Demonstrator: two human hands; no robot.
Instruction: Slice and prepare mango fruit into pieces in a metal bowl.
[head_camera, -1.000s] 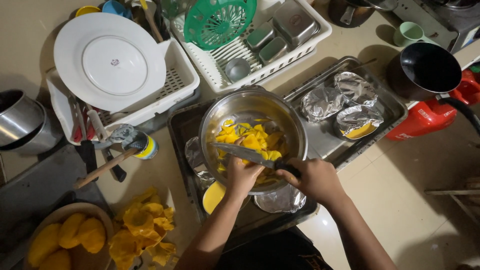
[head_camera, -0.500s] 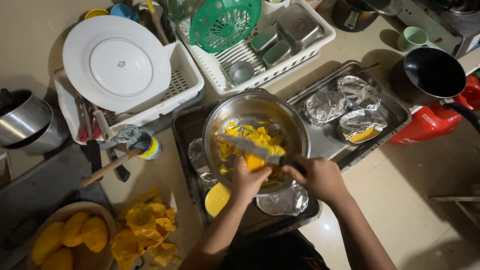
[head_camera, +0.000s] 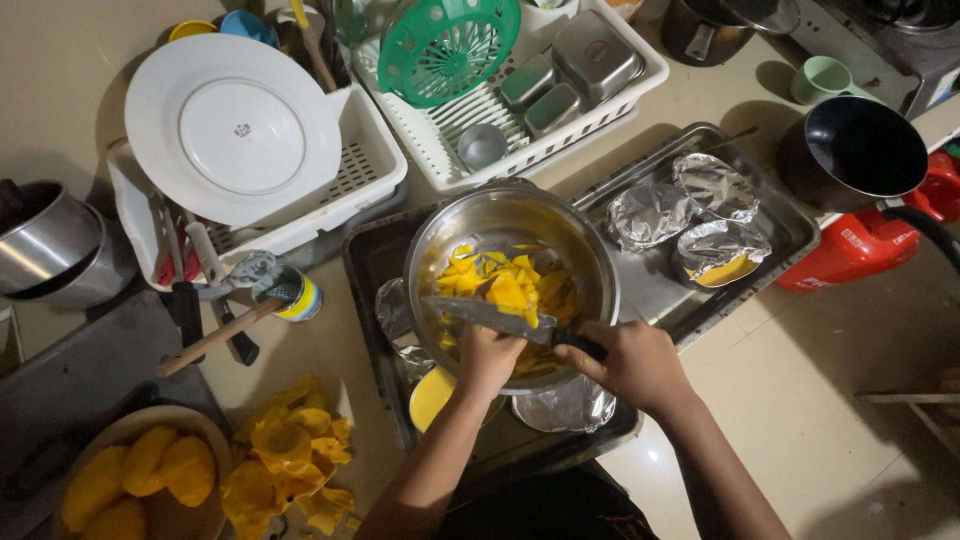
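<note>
Knife (head_camera: 490, 318) in right hand (head_camera: 632, 362) spans steel bowl (head_camera: 590, 260) rim.

The scene is lit dimly and warmly. Glare is seen on the bowl (head_camera: 510, 225) rim and on the foil (head_camera: 690, 210) right of the bowl. Deep shadow is found far left of the bowl. Straight edges are bent near the corners.

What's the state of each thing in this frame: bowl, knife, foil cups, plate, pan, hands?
Steel bowl: holds cut yellow fruit pieces.
Knife: held level over the bowl.
Right hand: fingers closed on the knife handle.
Left hand: at the blade, holding fruit.
Foil cups: two covered, one open with yellow filling.
White plate: propped tilted in the rack.
Black pan: empty.
</note>
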